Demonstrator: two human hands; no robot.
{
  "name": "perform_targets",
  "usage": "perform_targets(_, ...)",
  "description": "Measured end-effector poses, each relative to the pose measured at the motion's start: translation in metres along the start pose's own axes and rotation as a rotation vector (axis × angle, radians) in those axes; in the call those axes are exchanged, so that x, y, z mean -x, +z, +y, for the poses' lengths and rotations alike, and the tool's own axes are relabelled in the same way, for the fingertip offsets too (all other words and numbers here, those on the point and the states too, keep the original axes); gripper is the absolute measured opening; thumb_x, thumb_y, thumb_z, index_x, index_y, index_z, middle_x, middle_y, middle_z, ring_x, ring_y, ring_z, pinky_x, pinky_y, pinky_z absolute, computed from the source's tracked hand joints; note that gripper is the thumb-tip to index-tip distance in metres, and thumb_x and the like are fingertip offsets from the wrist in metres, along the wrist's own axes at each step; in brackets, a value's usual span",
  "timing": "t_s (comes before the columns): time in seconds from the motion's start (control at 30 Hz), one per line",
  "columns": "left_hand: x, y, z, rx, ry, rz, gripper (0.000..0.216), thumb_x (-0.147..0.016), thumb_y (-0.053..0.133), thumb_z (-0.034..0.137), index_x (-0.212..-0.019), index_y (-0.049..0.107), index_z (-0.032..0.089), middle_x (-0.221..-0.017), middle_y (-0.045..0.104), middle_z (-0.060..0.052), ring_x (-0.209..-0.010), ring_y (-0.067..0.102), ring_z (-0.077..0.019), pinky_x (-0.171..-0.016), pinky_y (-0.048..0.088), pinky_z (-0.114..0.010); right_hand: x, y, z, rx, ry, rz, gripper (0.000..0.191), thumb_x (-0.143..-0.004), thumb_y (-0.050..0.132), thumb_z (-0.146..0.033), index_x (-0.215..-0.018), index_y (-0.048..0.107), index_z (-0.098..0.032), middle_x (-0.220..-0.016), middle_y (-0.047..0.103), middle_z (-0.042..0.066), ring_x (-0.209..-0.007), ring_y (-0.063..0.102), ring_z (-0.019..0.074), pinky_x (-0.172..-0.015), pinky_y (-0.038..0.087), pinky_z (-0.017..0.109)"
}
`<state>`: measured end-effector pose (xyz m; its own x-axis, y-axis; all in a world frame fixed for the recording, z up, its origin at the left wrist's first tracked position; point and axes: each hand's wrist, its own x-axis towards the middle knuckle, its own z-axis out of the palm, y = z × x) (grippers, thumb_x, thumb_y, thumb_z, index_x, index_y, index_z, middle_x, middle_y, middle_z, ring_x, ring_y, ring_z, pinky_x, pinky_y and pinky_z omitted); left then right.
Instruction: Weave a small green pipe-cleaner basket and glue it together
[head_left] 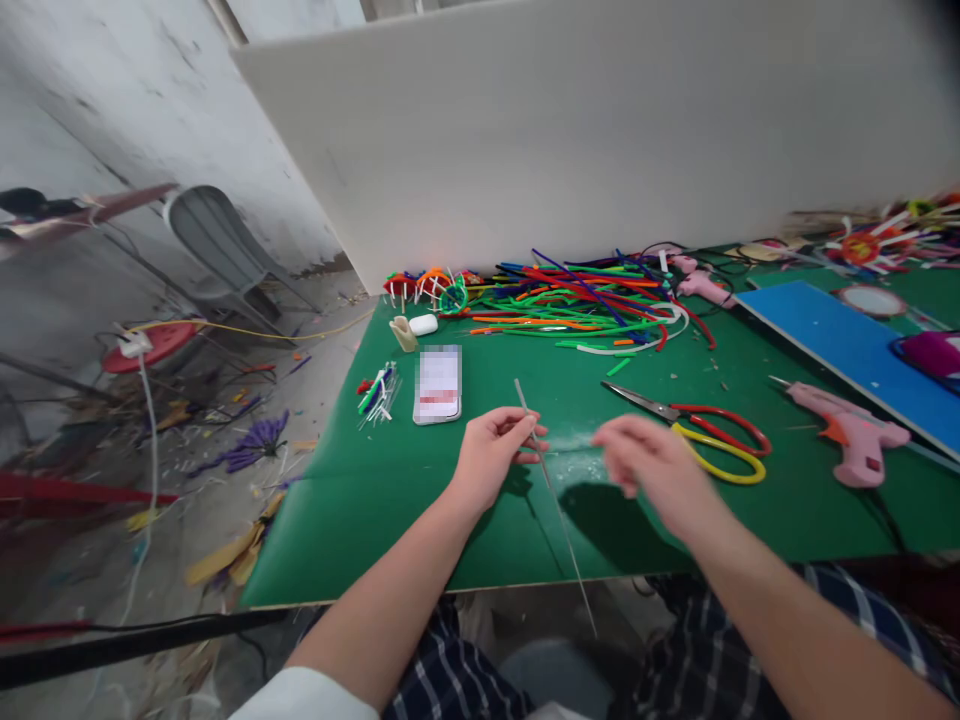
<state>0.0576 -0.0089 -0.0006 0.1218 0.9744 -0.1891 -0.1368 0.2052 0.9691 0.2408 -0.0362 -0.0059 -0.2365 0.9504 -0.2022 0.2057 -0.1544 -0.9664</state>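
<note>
My left hand (497, 452) is closed, pinching a long thin wire (564, 525) between thumb and fingers. The wire slants from above the fingertips down past the table's front edge; its upper part looks thicker and pale grey. To the right, my right hand (656, 465) hovers over the green table (375, 520), apart from the wire. Its fingers are bent and smeared by motion, so I cannot see whether they hold anything. Scissors (675, 412) with red and yellow handles lie just beyond the right hand, blades pointing left. A phone (437, 385) rests beyond my left hand.
Colourful pipe cleaners (577, 295) are heaped along the white partition (562, 130). A pink glue gun (855, 430) lies at right beside a blue board (847, 350); another pink glue gun (701, 282) is farther back. A small bundle of short pieces (381, 393) sits left of the phone.
</note>
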Motion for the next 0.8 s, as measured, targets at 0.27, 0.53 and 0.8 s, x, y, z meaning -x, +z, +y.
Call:
perform_targets(0.27,0.001,0.003,0.001,-0.118,-0.005,-0.059,0.023,-0.069,0.059,0.032,-0.083,0.060,0.013,-0.070,0.063,-0.003,-0.060,0.061,-0.0121,-0.052,0.051,-0.023,-0.015,0.033,0.018,-0.284,0.067,-0.223,0.023,-0.071,0.058,-0.036,-0.072,0.059,-0.014,-0.066,0.060,0.002,-0.056,0.054,0.0091,-0.048,0.046,0.021)
perform_targets(0.53,-0.004,0.001,-0.006,-0.122,-0.014,-0.070,0.024,-0.069,0.059,0.032,-0.084,0.061,0.013,-0.070,0.063,-0.004,-0.062,0.061,-0.0116,-0.056,0.052,-0.023,-0.016,0.032,0.020,-0.403,0.150,-0.223,0.019,-0.067,0.064,-0.030,-0.074,0.058,-0.013,-0.063,0.064,0.002,-0.055,0.061,0.0103,-0.053,0.049,0.022)
perform_targets(0.8,-0.007,-0.003,-0.004,-0.051,-0.071,-0.027,0.023,-0.068,0.061,0.030,-0.084,0.060,0.013,-0.072,0.064,-0.004,-0.067,0.062,-0.0129,-0.055,0.051,-0.021,-0.017,0.030,0.022,-0.412,0.171,-0.271,0.023,-0.066,0.065,-0.025,-0.084,0.059,-0.013,-0.065,0.064,0.002,-0.056,0.062,0.0107,-0.054,0.051,0.022)
